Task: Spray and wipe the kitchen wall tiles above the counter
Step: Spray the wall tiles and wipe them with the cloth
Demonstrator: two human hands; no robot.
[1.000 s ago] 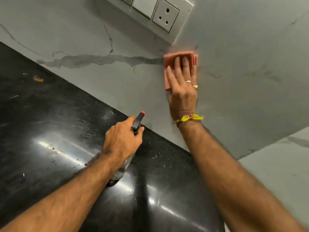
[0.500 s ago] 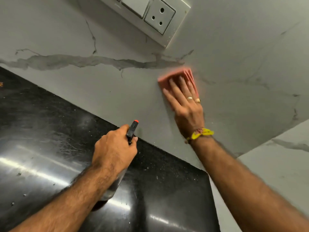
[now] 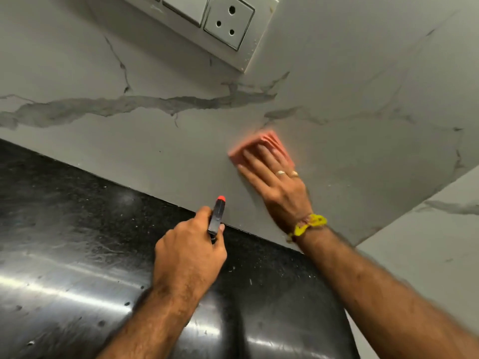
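A folded pink cloth (image 3: 261,145) lies flat against the grey marble-veined wall tile (image 3: 155,141), a little above the counter. My right hand (image 3: 278,187) presses on it with fingers spread, covering its lower part. My left hand (image 3: 189,252) is wrapped around a spray bottle (image 3: 217,216) with a black head and red tip, held over the counter close to the wall. The bottle's body is hidden under the hand and wrist.
A glossy black stone counter (image 3: 64,229) runs along the wall's foot. A white switch and socket plate (image 3: 228,24) sits on the wall above the cloth. A second tiled wall (image 3: 427,255) meets this one in a corner at the right.
My right hand has slid the cloth down the wall, from just below the socket plate to near the counter. The left hand with the bottle has stayed close to the wall's foot.
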